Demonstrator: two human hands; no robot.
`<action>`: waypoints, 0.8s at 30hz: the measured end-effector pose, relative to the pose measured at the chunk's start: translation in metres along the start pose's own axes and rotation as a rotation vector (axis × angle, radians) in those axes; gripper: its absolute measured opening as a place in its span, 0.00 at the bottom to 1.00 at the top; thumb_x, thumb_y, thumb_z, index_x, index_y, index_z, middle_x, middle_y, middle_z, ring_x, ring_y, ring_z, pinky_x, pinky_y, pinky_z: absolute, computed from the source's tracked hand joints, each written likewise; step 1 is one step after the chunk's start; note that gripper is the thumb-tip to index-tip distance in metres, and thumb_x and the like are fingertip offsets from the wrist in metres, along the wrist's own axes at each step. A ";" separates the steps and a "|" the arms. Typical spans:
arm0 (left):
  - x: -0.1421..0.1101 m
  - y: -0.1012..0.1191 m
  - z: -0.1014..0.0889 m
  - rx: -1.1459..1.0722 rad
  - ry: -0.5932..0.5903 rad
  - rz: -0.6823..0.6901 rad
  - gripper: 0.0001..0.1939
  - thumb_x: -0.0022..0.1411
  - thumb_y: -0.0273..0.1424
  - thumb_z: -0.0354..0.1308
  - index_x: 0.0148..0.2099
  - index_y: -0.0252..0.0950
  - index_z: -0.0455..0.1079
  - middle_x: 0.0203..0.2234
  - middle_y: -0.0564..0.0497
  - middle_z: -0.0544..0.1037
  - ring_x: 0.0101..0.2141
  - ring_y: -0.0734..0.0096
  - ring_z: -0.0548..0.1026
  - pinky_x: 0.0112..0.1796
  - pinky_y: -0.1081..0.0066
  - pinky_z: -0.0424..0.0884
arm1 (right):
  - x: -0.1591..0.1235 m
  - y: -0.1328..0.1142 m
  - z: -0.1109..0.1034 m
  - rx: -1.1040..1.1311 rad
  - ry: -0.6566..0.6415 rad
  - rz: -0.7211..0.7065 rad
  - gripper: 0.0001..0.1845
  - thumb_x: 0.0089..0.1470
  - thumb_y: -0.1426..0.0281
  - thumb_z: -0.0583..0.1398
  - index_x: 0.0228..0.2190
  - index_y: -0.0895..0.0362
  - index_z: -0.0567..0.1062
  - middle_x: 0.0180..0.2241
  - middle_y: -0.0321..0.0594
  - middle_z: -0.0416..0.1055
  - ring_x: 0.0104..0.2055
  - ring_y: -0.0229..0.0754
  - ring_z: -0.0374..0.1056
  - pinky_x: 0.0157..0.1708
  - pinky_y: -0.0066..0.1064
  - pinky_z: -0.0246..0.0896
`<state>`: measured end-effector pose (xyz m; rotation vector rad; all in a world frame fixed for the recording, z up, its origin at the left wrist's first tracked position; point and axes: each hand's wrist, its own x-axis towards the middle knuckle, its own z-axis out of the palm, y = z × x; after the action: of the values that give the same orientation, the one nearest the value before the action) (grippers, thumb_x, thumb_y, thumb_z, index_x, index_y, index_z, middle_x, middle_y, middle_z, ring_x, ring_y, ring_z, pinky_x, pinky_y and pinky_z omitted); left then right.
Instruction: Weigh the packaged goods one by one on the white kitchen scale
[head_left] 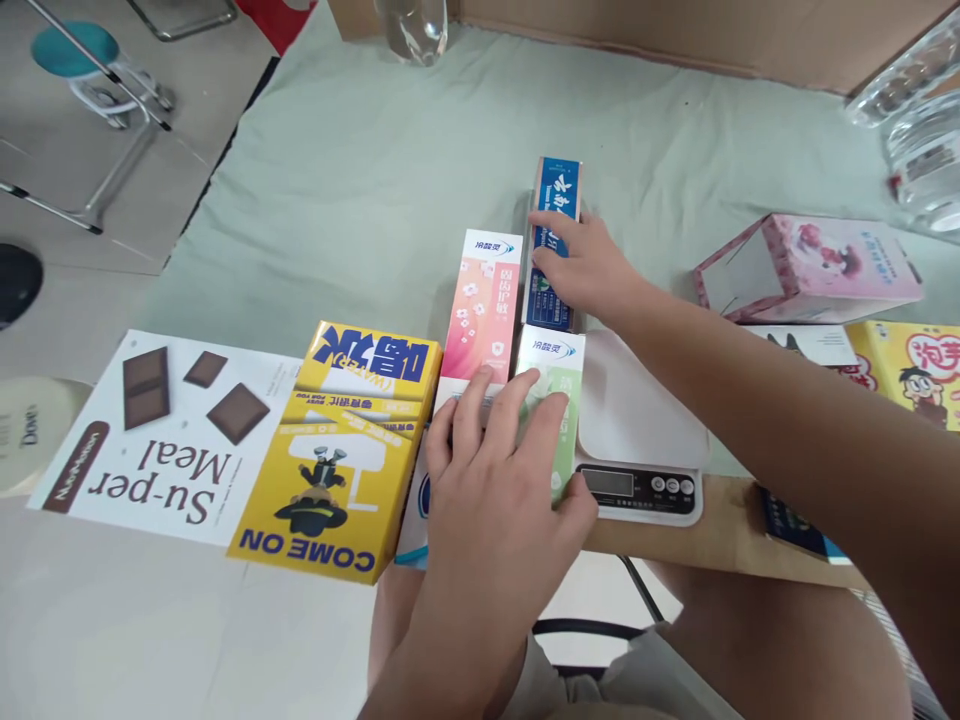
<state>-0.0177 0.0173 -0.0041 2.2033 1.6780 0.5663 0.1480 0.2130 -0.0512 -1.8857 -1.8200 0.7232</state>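
Observation:
My left hand (pixel 499 490) lies with spread fingers over the lower ends of a pink-and-white box (pixel 484 300) and a green-and-white box (pixel 551 365), which stand side by side. My right hand (pixel 577 260) reaches across and has its fingers around a long blue toothpaste box (pixel 553 305), just beyond the green one. Close to the green box, on its right, is a white kitchen scale (pixel 645 400) with a dark display strip. Left of my left hand is a yellow box (pixel 337 460) marked COME ON. Another blue-and-white box (pixel 412 535) is mostly hidden behind that hand.
A white chocolate-printed box (pixel 180 430) overhangs the table's left side. To the right are a pink flowered box (pixel 832 260), a yellow cartoon box (pixel 915 370) and clear bottles (pixel 930 165). Cardboard (pixel 637 40) borders the back of the green cloth (pixel 337 160).

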 end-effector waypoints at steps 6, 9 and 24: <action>0.001 0.001 -0.001 0.000 -0.025 0.001 0.23 0.62 0.30 0.62 0.59 0.44 0.72 0.65 0.48 0.76 0.70 0.38 0.65 0.65 0.39 0.62 | -0.010 0.004 0.000 0.024 -0.112 0.000 0.36 0.67 0.58 0.54 0.73 0.44 0.59 0.78 0.35 0.49 0.82 0.59 0.33 0.77 0.65 0.40; 0.001 0.001 -0.002 0.005 -0.039 0.001 0.23 0.62 0.30 0.61 0.60 0.43 0.72 0.65 0.48 0.75 0.70 0.38 0.65 0.66 0.39 0.61 | -0.010 0.006 0.005 0.030 -0.134 -0.008 0.36 0.66 0.55 0.54 0.73 0.40 0.59 0.78 0.32 0.49 0.81 0.61 0.40 0.75 0.69 0.45; 0.001 0.000 -0.004 -0.042 -0.045 -0.018 0.24 0.63 0.30 0.60 0.62 0.42 0.72 0.67 0.46 0.73 0.71 0.40 0.64 0.67 0.39 0.62 | -0.022 -0.013 -0.021 -0.228 -0.175 -0.050 0.41 0.61 0.54 0.60 0.72 0.49 0.63 0.57 0.50 0.79 0.55 0.68 0.75 0.52 0.66 0.72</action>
<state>-0.0193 0.0187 -0.0010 2.1535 1.6463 0.5379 0.1511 0.1927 -0.0251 -1.9613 -2.1305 0.7086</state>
